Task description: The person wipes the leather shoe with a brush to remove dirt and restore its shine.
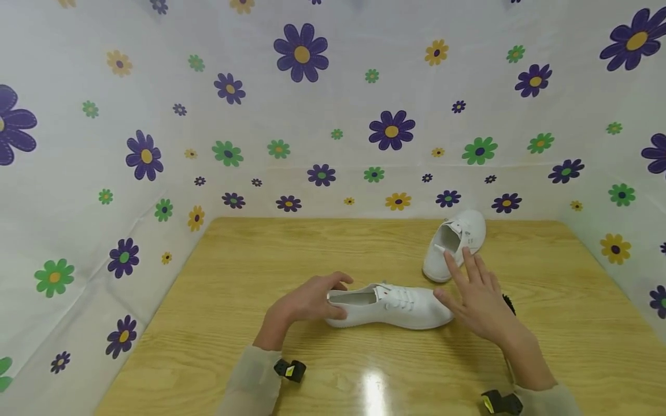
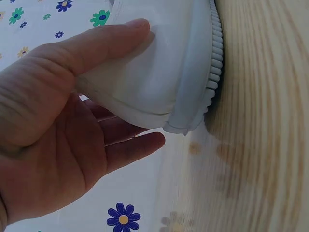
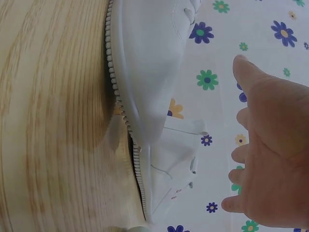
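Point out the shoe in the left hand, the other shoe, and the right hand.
Gripped shoe (image 1: 390,312): head view, side of the upper.
Other shoe (image 1: 470,232): head view, upper beside the opening.
Right hand (image 1: 480,306): head view, back of the hand.

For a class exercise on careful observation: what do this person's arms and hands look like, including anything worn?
The left hand and right hand are ungloved. The sleeves are pale greyish-cream, ending before the hands. Near each sleeve's end sits a small, blocky black device with a yellow marking.
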